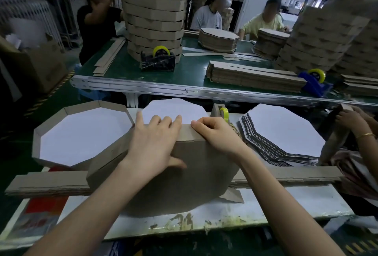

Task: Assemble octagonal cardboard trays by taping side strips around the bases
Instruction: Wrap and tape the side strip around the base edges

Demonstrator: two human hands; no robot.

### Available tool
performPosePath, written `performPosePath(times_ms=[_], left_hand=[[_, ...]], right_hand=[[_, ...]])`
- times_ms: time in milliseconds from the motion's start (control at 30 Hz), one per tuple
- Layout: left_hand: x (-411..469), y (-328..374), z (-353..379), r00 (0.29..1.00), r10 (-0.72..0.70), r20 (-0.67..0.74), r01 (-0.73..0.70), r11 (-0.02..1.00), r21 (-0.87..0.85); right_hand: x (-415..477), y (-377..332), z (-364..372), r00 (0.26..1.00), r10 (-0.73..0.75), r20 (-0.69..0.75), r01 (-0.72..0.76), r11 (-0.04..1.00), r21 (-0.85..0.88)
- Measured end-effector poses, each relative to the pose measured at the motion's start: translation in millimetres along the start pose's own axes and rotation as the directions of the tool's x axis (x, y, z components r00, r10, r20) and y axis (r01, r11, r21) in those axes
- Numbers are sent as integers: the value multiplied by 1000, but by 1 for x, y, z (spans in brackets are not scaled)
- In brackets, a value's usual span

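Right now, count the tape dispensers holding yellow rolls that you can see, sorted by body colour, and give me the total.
Black tape dispenser with a yellow roll: 1
Blue tape dispenser with a yellow roll: 1
Tan tape dispenser with a yellow roll: 1
Total: 3

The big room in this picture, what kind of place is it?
Most likely a cardboard packaging workshop. Tall stacks of finished trays stand on a long green conveyor table, tape dispensers sit nearby, and the right hand pinches a side strip.
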State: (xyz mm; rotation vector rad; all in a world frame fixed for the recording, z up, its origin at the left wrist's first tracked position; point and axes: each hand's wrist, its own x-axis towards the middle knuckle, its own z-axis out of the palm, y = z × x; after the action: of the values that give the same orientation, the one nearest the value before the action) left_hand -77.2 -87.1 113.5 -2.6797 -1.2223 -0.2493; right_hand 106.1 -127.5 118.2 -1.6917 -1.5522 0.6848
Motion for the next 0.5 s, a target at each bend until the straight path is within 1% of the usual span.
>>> performPosePath(times_ms=[67,133,200,233,267,300,333,400,433,500], left_hand=[[13,14,-3,1000,21,-13,-22,996,-87],[24,25,-5,997,61,-53,-68,990,-127],[26,25,-5,996,63,-60,-70,989,-128],[25,21,-3,997,54,-63,-61,990,-127],[22,17,-2,996,48,-79,-58,990,-127],[18,13,-2,994,43,-99,-55,990,-128],[13,9,-2,990,38,-133,-56,989,-135],[1,2,-2,969,35,-245,-75,985,-156],[-5,-3,0,954,17,-300,-79,977,-196],[-16,-13,7,944,-70,-321,-46,939,-342]], right_hand=[[0,2,-1,999,-24,34,24,1000,8],[-1,7,-6,999,-30,41,28,997,66],[-3,15,-18,998,40,52,-50,981,188],[-5,18,-24,994,79,81,-95,971,220],[-6,20,-30,989,94,115,-117,971,209],[-7,21,-33,985,83,152,-107,981,163],[-7,18,-36,980,58,189,-79,991,105],[-4,7,-42,968,21,252,-19,1000,-11],[-3,1,-45,961,12,278,1,999,-46],[1,-9,-52,949,11,314,12,997,-73]])
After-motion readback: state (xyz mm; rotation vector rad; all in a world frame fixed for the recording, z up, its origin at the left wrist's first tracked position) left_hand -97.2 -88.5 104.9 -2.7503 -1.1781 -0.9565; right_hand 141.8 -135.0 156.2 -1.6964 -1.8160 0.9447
